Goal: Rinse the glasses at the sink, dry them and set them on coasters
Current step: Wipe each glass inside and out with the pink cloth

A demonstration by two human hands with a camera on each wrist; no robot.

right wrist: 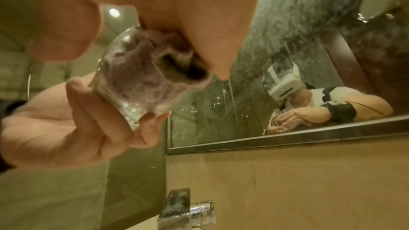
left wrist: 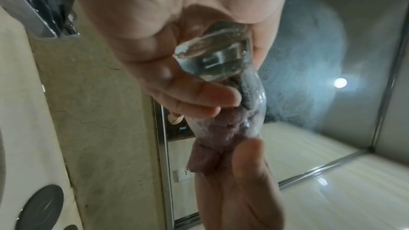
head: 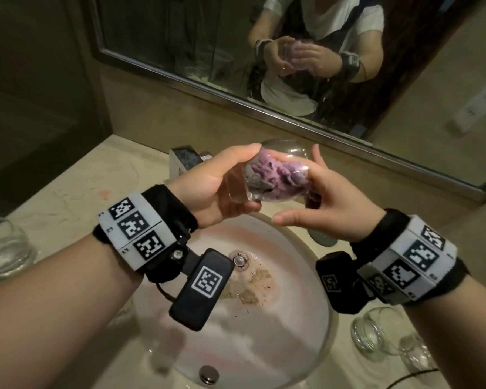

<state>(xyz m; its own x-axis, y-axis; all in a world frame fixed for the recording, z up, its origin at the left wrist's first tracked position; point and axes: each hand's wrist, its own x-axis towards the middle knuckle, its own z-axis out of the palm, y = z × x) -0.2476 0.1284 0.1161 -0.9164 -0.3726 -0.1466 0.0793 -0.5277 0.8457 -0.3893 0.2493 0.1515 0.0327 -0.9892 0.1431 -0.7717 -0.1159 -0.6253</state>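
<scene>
**Drying the inside of a glass over the basin**

The left hand [head: 216,186] grips a clear, short, thick-based glass tumbler [head: 267,175] by its base end, fingers and thumb curled round it, holding it tipped on its side above the round white sink basin [head: 306,290]. The right hand [head: 328,200] has fingers pushed into the tumbler's mouth, pressing a crumpled purple and grey cloth [head: 275,171] against the inner wall; its thumb sticks out below, clear of the glass. The cloth fills most of the bowl.

This looks like the drying step for this tumbler. To do it well, the left hand should probably turn the glass while the right keeps the cloth pressed outward, so that the whole wall is wiped, then push the wad down into the thick base where water collects. The grip should stay firm but not squeezing, since wet glass slips, and the work is best kept low over the basin.

Another clear glass [head: 3,245] stands on the pale marble bench [head: 82,175] at the left, and two more clear glasses [head: 376,335] sit at the right. A dark round coaster [left wrist: 41,205] lies on the bench. A chrome tap [right wrist: 186,211] stands behind the basin, under the framed wall mirror [head: 180,37].
</scene>
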